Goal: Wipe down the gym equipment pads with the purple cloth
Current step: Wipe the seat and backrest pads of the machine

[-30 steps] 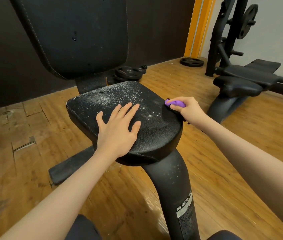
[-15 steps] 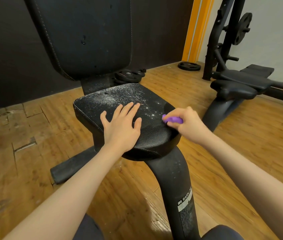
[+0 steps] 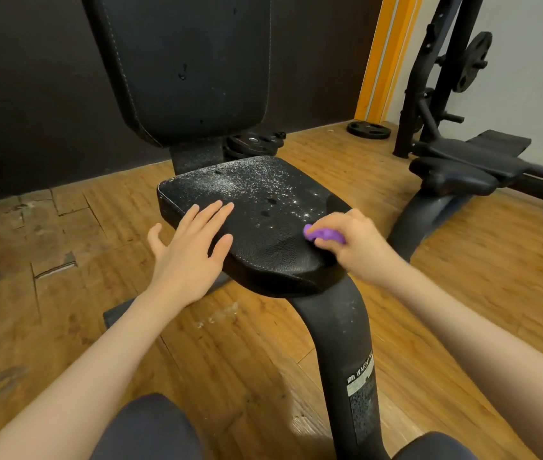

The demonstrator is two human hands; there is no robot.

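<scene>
A black seat pad [image 3: 253, 190] speckled with white droplets sits on a curved black post [image 3: 340, 330]. Behind it rises the tall black back pad [image 3: 190, 61]. My left hand [image 3: 190, 247] lies flat with fingers spread on the pad's left front corner. My right hand [image 3: 359, 244] grips a bunched purple cloth [image 3: 321, 233] and presses it on the pad's right front part. Most of the cloth is hidden under my fingers.
Wooden floor [image 3: 64, 293] surrounds the seat. A second black bench and rack [image 3: 462, 161] stand at the right. Weight plates [image 3: 368, 129] lie on the floor near the orange door frame, and more plates [image 3: 253, 142] behind the seat. My knees show at the bottom edge.
My right hand has brought the cloth from the pad's right edge inward and toward me across the surface. My left hand has slid to the pad's left front corner.
</scene>
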